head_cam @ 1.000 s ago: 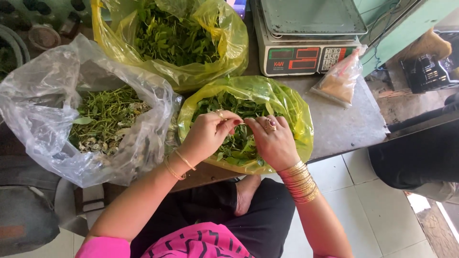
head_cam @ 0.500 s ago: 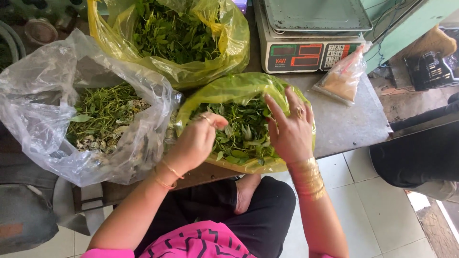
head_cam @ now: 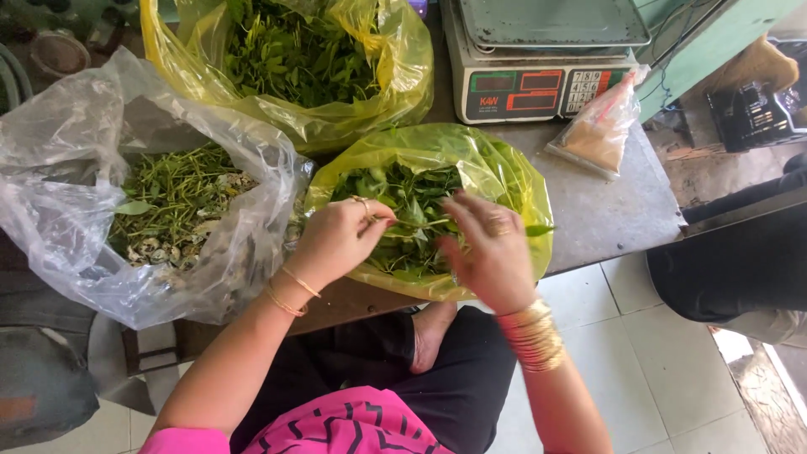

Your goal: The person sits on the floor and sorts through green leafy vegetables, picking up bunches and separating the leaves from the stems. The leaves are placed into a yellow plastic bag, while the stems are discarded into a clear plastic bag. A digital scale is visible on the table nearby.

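Since half a second ago the right hand point(head_cam: 492, 256) has dropped from the far rim of the small yellow bag point(head_cam: 513, 181) toward its near side, and it now shows blurred, fingers spread and loose over the leaves, clamped on nothing that can be made out. The left hand point(head_cam: 336, 240) has stayed at the bag's left edge, its fingertips pinched together on a sprig of the green leaves point(head_cam: 412, 210) that fill the bag; a ring sits on one finger and thin bangles circle the wrist. The two hands are apart, with leaves showing between them. The small yellow bag lies open on the grey metal table point(head_cam: 622, 206), near its front edge and just in front of the person's lap. To its left, touching it, a clear plastic bag point(head_cam: 76, 151) holds stems and trimmings. Behind it a larger yellow bag point(head_cam: 387, 67) is heaped with more green leaves. A digital weighing scale point(head_cam: 538, 59) stands at the back right of the table, and a little clear packet of tan powder point(head_cam: 598, 134) lies just in front of it. A stack of gold bangles point(head_cam: 531, 336) covers the right wrist.
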